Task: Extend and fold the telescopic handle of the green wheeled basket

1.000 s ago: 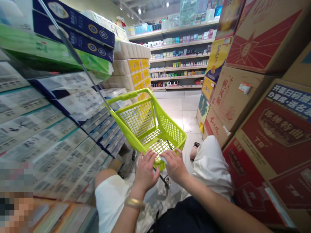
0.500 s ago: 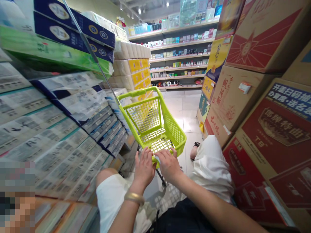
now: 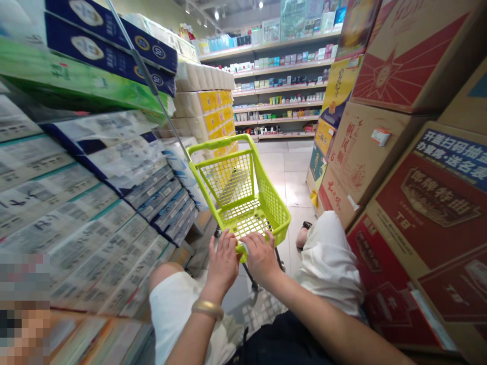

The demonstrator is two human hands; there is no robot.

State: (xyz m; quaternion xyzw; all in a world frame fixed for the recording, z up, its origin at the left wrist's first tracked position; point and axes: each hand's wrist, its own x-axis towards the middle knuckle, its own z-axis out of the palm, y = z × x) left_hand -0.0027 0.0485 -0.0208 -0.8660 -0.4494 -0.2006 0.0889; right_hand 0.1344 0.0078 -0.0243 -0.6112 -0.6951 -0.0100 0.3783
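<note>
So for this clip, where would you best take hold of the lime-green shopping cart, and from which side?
Grip the cart's near rim from above, on the person's side, where the left hand and right hand sit: it's closest and a thin lip to wrap fingers around. The thicker handle bar at the far end looks sturdier but lies farther off.

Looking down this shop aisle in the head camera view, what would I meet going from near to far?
Right hand → lime-green shopping cart → tiled floor → shelves of boxed goods

Head-worn view, facing forward and down
</note>
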